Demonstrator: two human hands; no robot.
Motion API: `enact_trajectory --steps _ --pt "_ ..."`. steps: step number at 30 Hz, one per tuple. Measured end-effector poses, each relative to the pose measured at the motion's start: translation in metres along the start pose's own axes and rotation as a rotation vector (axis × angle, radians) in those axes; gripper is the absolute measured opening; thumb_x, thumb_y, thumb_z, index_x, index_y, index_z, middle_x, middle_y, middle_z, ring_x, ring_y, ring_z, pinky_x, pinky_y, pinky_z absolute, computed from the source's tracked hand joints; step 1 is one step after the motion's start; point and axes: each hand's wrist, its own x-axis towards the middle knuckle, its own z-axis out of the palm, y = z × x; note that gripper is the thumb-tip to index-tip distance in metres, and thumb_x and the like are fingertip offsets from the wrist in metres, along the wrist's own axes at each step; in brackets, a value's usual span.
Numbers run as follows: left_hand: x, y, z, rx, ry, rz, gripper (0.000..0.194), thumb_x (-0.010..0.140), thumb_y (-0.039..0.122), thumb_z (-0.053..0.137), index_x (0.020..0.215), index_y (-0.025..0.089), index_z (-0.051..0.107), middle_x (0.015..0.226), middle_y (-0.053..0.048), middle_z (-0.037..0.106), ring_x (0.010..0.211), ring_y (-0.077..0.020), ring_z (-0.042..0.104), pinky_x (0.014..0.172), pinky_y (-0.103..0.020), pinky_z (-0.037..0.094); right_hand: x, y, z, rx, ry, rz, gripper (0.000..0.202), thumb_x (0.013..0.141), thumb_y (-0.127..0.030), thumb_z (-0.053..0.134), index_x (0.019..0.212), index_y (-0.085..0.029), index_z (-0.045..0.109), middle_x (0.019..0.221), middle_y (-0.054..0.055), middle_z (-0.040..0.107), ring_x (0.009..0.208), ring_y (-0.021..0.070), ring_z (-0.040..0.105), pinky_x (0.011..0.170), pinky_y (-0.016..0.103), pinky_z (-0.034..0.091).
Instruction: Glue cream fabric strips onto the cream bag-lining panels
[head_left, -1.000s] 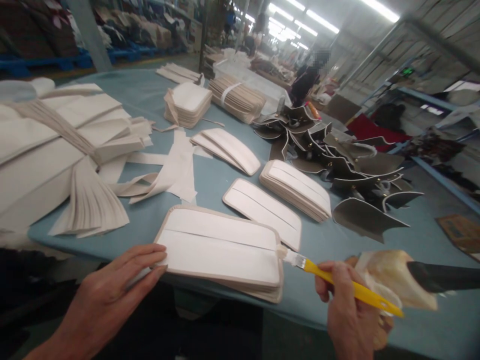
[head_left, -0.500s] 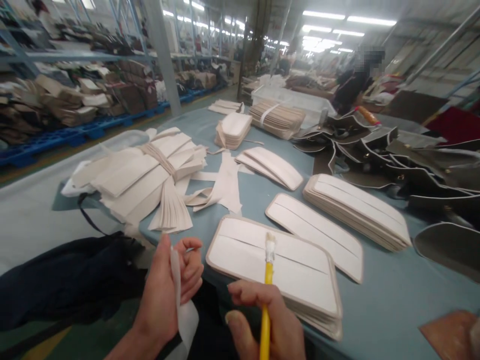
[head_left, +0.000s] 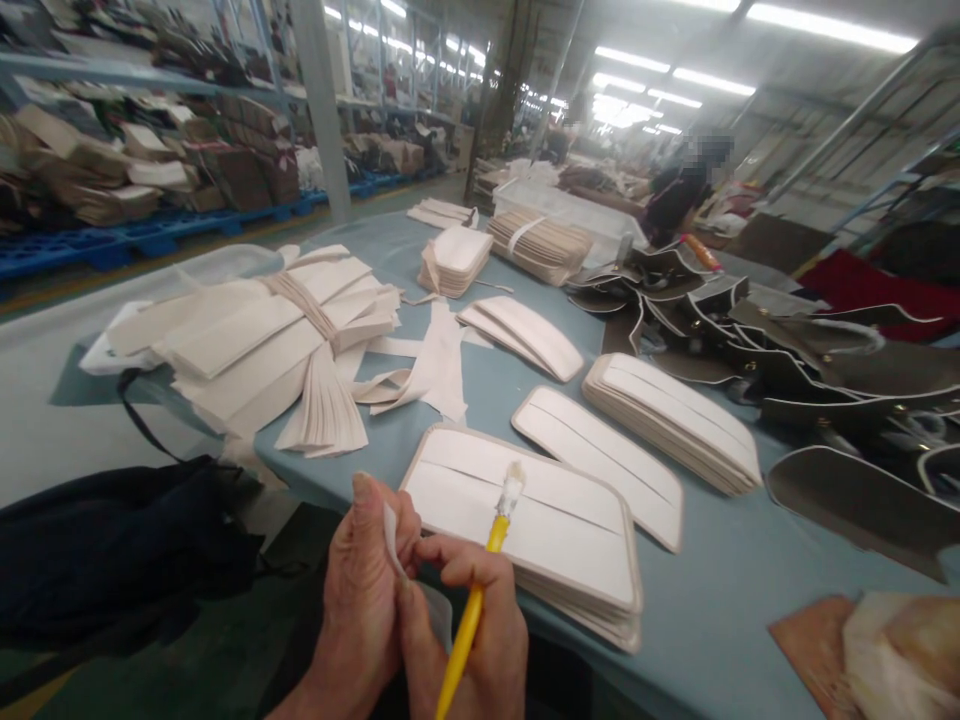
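Note:
My left hand (head_left: 367, 580) pinches a thin white strip (head_left: 392, 540) upright between thumb and fingers. Close against it, my right hand (head_left: 472, 610) grips a yellow-handled brush (head_left: 469, 625), its whitened bristles pointing away from me. The thumb and forefinger of that hand also touch the strip. Just beyond the hands lies a stack of white panels (head_left: 465, 478) with beige rims and a slit across each top. A similar single panel (head_left: 592, 455) rests to its right, and a taller pile of narrow panels (head_left: 675, 410) sits farther right.
Bundled cream fabric pieces (head_left: 247, 330) spread over the table's left side. Dark grey pieces with white edges (head_left: 840, 370) heap on the right. A brown piece (head_left: 810, 640) lies at the lower right. Behind stand tied stacks (head_left: 540, 245), a clear bin (head_left: 577, 205) and another person (head_left: 675, 200).
My right hand has moved left with the brush and met my left hand at the white strip. The brush now leans more to the right. The view has shifted slightly.

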Motion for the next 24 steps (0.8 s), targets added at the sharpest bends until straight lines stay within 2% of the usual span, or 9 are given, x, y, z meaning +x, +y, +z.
enact_trajectory --steps 5,9,12,14,18,20,24 --pt "-0.005 -0.003 0.001 0.09 0.012 0.026 0.066 0.082 0.08 0.062 0.062 0.021 0.039 0.061 0.005 0.036 0.056 -0.0086 0.031 0.049 -0.019 0.036 -0.005 -0.002 0.002 -0.022 0.017 0.045 0.015 0.094 -0.022 0.063 0.097 -0.028 0.05 0.095 0.0 0.077 0.086 0.0177 0.077 0.079 0.029 0.059" --pt "-0.009 -0.008 0.004 0.073 0.008 -0.048 0.064 0.081 0.08 0.063 0.065 0.021 0.044 0.06 0.006 0.036 0.054 -0.0084 0.035 0.047 -0.019 0.038 -0.004 0.001 -0.001 -0.026 -0.002 0.101 0.01 0.097 -0.026 0.064 0.095 -0.027 0.054 0.091 0.002 0.077 0.082 0.0189 0.077 0.07 0.027 0.058" --pt "-0.011 -0.014 0.001 0.065 0.016 -0.105 0.065 0.075 0.083 0.065 0.066 0.021 0.048 0.058 0.005 0.041 0.052 -0.0088 0.039 0.045 -0.02 0.04 0.002 0.004 -0.007 -0.031 0.022 0.053 0.01 0.099 -0.023 0.06 0.093 -0.027 0.054 0.084 -0.001 0.074 0.073 0.0152 0.073 0.067 0.024 0.055" --pt "-0.011 -0.016 -0.005 0.13 -0.017 -0.11 0.066 0.069 0.084 0.07 0.07 0.021 0.054 0.057 0.005 0.045 0.049 -0.0089 0.041 0.042 -0.02 0.039 0.007 0.007 -0.014 -0.048 0.002 0.026 0.009 0.101 -0.021 0.056 0.094 -0.027 0.054 0.078 -0.003 0.069 0.064 0.0132 0.068 0.062 0.023 0.052" --pt "-0.005 -0.013 -0.017 0.393 -0.174 -0.097 0.06 0.066 0.077 0.078 0.074 0.02 0.063 0.049 0.006 0.045 0.041 -0.0078 0.039 0.037 -0.018 0.032 0.022 0.016 -0.03 -0.097 -0.12 0.094 0.01 0.103 -0.025 0.052 0.093 -0.026 0.053 0.066 -0.007 0.057 0.049 0.0114 0.055 0.049 0.022 0.041" --pt "-0.003 -0.01 -0.02 0.49 -0.213 -0.037 0.055 0.071 0.074 0.076 0.074 0.02 0.066 0.048 0.005 0.048 0.039 -0.0083 0.04 0.037 -0.018 0.033 0.03 0.02 -0.038 -0.132 -0.185 0.122 0.011 0.103 -0.027 0.053 0.092 -0.026 0.053 0.063 -0.008 0.055 0.047 0.011 0.052 0.048 0.022 0.038" --pt "0.004 -0.005 -0.022 0.62 -0.234 0.179 0.039 0.082 0.06 0.071 0.073 0.022 0.069 0.049 0.003 0.057 0.041 -0.01 0.048 0.041 -0.019 0.04 0.05 0.025 -0.045 -0.182 -0.336 0.13 0.015 0.104 -0.032 0.053 0.09 -0.026 0.053 0.061 -0.009 0.053 0.047 0.0109 0.051 0.049 0.022 0.036"
